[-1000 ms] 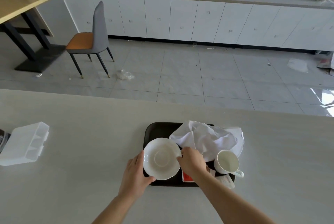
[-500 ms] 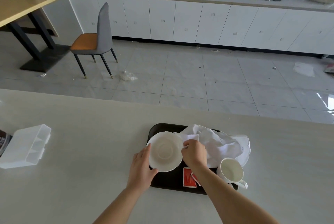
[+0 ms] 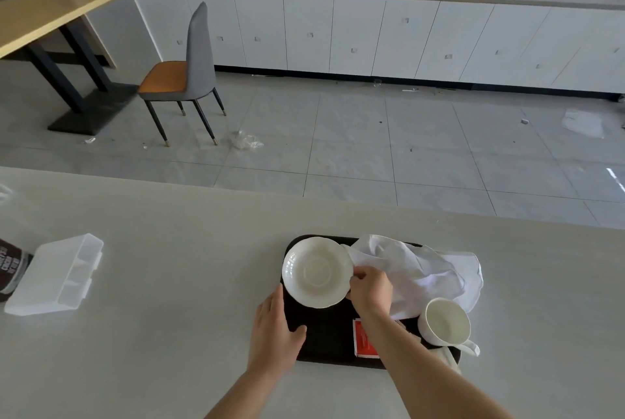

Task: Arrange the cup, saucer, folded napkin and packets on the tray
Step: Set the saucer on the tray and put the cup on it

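The right hand (image 3: 370, 290) pinched the right rim of the round white ceramic saucer (image 3: 316, 271) at the far left of the dark rectangular tray (image 3: 324, 344); the left hand (image 3: 275, 334) lay relaxed, fingers straight, against the tray's left edge; the saucer wanted lowering flat, clear of the crumpled white cloth napkin (image 3: 416, 269); the white ceramic cup (image 3: 444, 322) stood near-right; the forearm half hid the red paper packet (image 3: 363, 339); whether the saucer rested or hovered was unclear.

One tray (image 3: 324, 347) is sitting near centre, carrying one saucer (image 3: 317, 272), one cup (image 3: 445, 322), one napkin (image 3: 422, 269); one red packet (image 3: 363, 341) is showing, partly covered, more can't be told; one clear plastic box (image 3: 55, 275) and one dark container (image 3: 10, 269) are sitting left; one chair (image 3: 189, 77) is standing far left
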`<state>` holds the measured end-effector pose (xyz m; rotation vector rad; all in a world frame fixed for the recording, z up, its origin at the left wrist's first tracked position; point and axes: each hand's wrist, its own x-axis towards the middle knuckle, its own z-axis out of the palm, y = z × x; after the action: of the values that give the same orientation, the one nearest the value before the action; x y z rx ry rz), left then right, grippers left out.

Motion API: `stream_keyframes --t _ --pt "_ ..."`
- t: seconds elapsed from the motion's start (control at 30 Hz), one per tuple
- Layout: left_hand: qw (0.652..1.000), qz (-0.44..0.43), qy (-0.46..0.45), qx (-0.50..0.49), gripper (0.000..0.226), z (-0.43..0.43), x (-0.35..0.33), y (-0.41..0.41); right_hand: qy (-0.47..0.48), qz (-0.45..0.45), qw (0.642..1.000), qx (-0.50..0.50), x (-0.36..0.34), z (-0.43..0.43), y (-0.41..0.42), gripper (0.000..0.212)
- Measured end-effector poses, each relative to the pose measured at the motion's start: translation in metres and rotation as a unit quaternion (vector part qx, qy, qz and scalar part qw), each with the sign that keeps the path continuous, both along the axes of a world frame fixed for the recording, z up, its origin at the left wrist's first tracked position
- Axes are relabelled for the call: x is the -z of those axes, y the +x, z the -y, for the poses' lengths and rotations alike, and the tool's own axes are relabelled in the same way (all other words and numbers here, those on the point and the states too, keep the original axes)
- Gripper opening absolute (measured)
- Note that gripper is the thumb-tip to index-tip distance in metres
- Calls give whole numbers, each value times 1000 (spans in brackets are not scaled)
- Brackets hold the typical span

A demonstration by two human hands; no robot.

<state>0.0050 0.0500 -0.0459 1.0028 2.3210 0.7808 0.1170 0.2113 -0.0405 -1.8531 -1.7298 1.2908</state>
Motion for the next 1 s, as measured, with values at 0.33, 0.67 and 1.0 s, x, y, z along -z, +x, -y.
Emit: stream_keyframes --t 0.33,0.67,1.0 --pt "996 -10 -84 -39 18 -49 -14 -26 -54 -16 998 -22 -5 -12 10 20" --pt "996 19 -73 -36 54 -49 -4 -33 -26 -14 999 -19 -2 -12 10 19" --pt "997 9 -79 -16 78 -37 -1 -28 -16 -4 998 -63 -2 -8 16 24"
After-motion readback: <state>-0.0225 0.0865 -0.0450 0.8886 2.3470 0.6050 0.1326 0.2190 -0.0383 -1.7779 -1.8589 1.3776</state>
